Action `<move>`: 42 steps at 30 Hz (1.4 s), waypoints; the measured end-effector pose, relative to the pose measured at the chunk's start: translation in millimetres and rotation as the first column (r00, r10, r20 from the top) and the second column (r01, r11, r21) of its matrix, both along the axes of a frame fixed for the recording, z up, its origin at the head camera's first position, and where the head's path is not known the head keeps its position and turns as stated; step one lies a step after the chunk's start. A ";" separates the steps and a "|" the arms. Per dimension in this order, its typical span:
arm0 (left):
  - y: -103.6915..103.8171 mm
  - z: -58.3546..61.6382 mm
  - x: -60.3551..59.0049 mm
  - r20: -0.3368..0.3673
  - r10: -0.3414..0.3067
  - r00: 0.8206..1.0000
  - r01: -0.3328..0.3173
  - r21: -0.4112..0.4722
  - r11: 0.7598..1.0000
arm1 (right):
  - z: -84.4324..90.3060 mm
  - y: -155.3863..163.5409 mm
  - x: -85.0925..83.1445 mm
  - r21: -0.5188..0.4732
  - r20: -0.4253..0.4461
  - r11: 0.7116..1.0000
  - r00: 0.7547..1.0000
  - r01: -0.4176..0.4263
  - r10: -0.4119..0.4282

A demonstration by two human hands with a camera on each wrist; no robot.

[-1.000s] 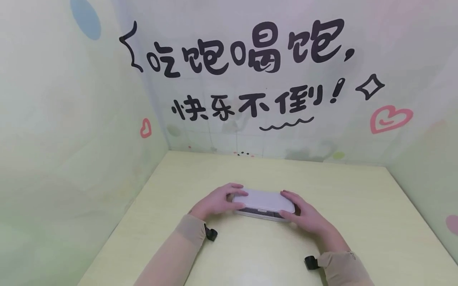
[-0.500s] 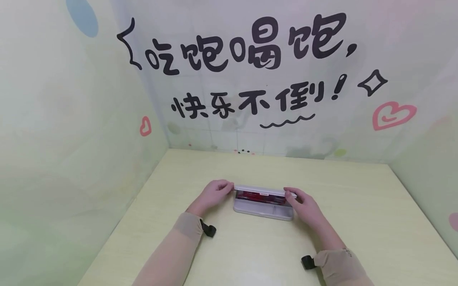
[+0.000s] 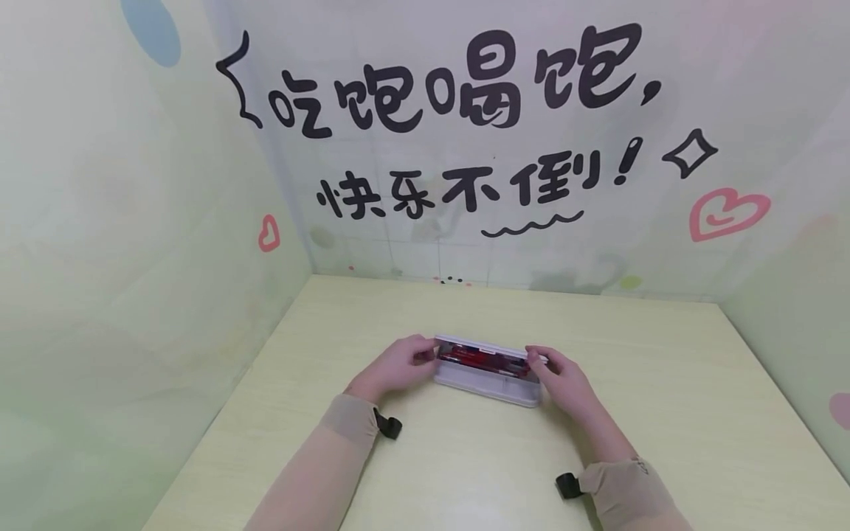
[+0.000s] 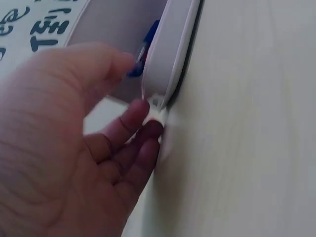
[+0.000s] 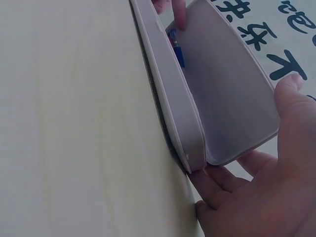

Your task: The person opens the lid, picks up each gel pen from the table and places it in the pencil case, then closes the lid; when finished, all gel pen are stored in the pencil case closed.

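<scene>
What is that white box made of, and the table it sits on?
The box looks like hard plastic: white, smooth, matte, with rounded moulded corners and a thin stiff lid. The table looks like pale yellow-green laminate or painted board, smooth with faint grain streaks; which one, I cannot tell.

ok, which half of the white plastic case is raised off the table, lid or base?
The lid: both hands tilt it up at its ends, while the base lies flat on the pale table.

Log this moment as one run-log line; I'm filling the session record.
case: on table, lid raised | left hand: holds left end | right hand: holds right end | inside: red items
</scene>
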State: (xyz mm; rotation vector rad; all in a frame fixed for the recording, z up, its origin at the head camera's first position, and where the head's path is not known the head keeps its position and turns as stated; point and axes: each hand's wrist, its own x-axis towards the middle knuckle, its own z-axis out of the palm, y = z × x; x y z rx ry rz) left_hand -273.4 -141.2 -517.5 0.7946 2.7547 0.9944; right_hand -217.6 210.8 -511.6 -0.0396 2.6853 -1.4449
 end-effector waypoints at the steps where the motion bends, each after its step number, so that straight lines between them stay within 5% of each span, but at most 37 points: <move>1: 2.7 0.0 0.2 -0.020 -0.005 1.000 0.005 -0.046 0.999 | -0.4 0.1 -0.3 -0.002 0.002 1.000 1.000 0.004 -0.004; 5: 11.9 2.3 3.9 -0.084 -0.005 0.996 -0.009 -0.172 0.985 | -1.2 -1.3 -0.2 -0.007 0.008 1.000 1.000 0.010 -0.010; 19: 37.5 6.1 16.2 -0.182 -0.048 0.982 -0.016 -0.338 0.941 | 5.6 3.2 5.3 -0.043 0.062 0.999 0.998 0.007 -0.005; 22: 29.7 7.1 14.4 -0.139 -0.062 0.988 0.020 -0.287 0.958 | 2.0 3.0 5.6 -0.057 0.061 0.998 0.998 -0.008 0.012; 25: 13.9 10.6 10.9 -0.022 -0.041 0.999 0.037 -0.161 0.986 | -2.1 2.9 5.5 -0.056 0.047 0.997 0.998 -0.043 0.045; 28: -1.8 12.8 7.0 0.092 0.065 0.994 -0.065 0.006 0.998 | -4.3 3.0 5.4 -0.016 0.011 0.996 0.996 -0.091 0.091; 31: -9.3 10.0 4.1 0.113 0.118 0.986 -0.131 0.112 0.985 | -5.1 3.6 6.8 0.048 -0.040 0.986 0.986 -0.157 0.159; 37: -1.2 1.1 7.6 0.109 0.018 0.994 -0.018 0.002 1.000 | -3.9 4.1 13.0 0.176 -0.103 0.946 0.950 -0.273 0.294; 42: 4.5 4.0 11.4 0.124 0.031 0.992 -0.028 -0.023 0.999 | -1.3 3.1 16.1 0.199 -0.098 0.935 0.943 -0.295 0.319</move>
